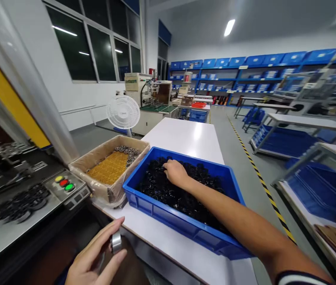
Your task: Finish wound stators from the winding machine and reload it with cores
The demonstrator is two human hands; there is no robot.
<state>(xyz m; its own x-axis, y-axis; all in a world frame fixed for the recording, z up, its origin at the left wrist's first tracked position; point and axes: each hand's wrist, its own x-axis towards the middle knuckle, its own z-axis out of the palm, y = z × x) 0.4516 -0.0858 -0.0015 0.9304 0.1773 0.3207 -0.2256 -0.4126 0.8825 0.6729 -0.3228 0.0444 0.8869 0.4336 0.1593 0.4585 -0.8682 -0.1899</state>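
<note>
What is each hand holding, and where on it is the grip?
The left hand pinches a small metal ring by its rim, between thumb and fingers. The right hand rests among the black parts; any grip there cannot be told.

Crate and box side by side on the table

The crate (182, 221) sits on the table (186, 138) with the cardboard box (108, 166) touching its left side; the right hand (175, 173) lies in the crate on the black parts (168, 190). The left hand (96, 257) pinches a metal ring (116, 242) before the table's edge; a fan (123, 112) stands behind the box.
</note>
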